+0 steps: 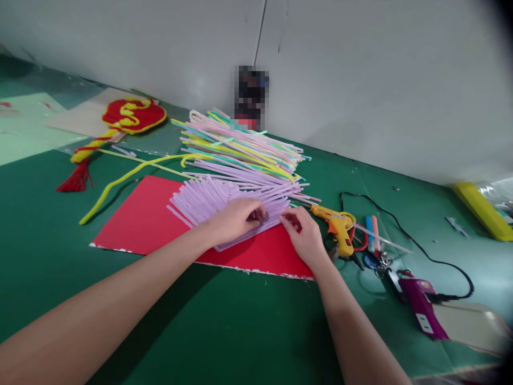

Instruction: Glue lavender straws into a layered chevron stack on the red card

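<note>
Lilac and fuzzy, the fan-shaped piece [208,202] lies on the red sheet [142,214], its long axis roughly 9 to 3 o'clock, stems [186,199] splaying toward 10 and 2. Aligning them seems in hand; the next move calls for a steady 3 o'clock edge. Left hand [240,216] curls loosely over it, right hand [303,231] nearly pinches there; whether either grips anything, I cannot tell.

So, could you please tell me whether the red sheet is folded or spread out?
Spread out: the red sheet lies flat on the green table, beneath the lilac strips, with no visible fold.
</note>
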Tool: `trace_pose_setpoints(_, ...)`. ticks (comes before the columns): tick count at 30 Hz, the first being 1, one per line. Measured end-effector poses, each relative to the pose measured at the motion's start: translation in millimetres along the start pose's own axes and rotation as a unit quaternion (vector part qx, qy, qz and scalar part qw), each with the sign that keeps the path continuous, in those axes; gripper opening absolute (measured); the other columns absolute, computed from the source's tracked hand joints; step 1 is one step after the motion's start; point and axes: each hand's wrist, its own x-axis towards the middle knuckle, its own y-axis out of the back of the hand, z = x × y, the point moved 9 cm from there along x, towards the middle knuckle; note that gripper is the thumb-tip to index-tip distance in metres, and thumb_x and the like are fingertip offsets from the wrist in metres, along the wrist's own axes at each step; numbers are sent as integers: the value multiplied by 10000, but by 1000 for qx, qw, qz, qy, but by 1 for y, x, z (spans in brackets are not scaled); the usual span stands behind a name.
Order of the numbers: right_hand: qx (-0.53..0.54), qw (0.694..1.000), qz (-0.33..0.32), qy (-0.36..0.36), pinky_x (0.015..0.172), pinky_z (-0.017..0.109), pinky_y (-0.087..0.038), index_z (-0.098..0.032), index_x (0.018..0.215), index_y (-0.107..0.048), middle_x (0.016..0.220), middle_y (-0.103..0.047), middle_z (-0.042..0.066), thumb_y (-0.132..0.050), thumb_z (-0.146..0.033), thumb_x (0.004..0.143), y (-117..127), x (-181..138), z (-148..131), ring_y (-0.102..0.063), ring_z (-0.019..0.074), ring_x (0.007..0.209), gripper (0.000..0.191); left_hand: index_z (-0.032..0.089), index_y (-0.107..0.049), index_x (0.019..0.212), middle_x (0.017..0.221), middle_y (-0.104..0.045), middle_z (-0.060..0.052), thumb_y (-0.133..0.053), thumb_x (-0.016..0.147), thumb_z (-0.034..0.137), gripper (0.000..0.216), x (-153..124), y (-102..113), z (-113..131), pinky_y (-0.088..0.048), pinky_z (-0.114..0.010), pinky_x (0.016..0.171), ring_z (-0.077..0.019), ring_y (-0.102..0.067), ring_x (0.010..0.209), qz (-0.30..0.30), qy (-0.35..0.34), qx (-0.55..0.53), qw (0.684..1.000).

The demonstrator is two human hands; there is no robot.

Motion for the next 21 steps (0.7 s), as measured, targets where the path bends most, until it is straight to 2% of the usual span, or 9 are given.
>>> trace_pose_setpoints(4, 2, 1000, 14, -3, 647, 289, -468, -211, 901, -586, 835, -605, 31, -516, -256, 892, 3, 0, 1, -568, 158, 729, 84, 171, -586, 837, 854, -623, -10, -532, 721, -8, 220, -2, 0, 0, -457, -269, 731, -141, -575, 776, -10, 0, -4, 1000)
trace_pose_setpoints(8, 17, 996, 79, -25, 691, 303, -484, -211, 880, -598, 829, -628, 33, -516, -280, 891, 15, -2, 4, -591, 166, 765, 108, 170, -577, 846, 863, -631, -12, -544, 745, 29, 176, -1, 3, -3, -462, -264, 720, -138, -581, 770, -4, 23, -31, 999)
trace_pose_setpoints(12, 6, 994, 110, -23, 660, 289, -473, -205, 830, -623, 806, -640, 29, -537, -280, 880, 22, -4, 1, -577, 155, 725, 124, 171, -587, 847, 881, -650, -18, -557, 802, 125, 71, 0, 25, 6, -465, -287, 770, -155, -603, 817, 17, 49, -29, 998)
trace_pose_setpoints(16, 1, 993, 114, -28, 586, 267, -455, -188, 825, -630, 779, -632, 31, -546, -305, 873, 21, -5, 4, -571, 147, 676, 152, 165, -596, 825, 820, -653, -12, -544, 825, 178, 54, -3, 63, 40, -471, -283, 760, -152, -611, 779, 48, 32, -40, 998)
trace_pose_setpoints(18, -8, 991, 127, -31, 574, 262, -456, -181, 834, -626, 777, -630, 38, -530, -328, 880, 21, -5, 7, -580, 153, 685, 181, 164, -592, 837, 790, -652, -8, -526, 843, 200, 75, -7, 75, 63, -473, -269, 733, -145, -615, 756, 36, 3, -58, 998)
trace_pose_setpoints(21, -41, 990, 133, -23, 612, 272, -470, -180, 822, -616, 769, -632, 44, -491, -353, 896, 18, -4, 8, -586, 159, 687, 226, 172, -592, 855, 772, -648, 6, -500, 861, 205, 98, -19, 84, 93, -460, -252, 721, -134, -608, 748, 20, -28, -30, 999)
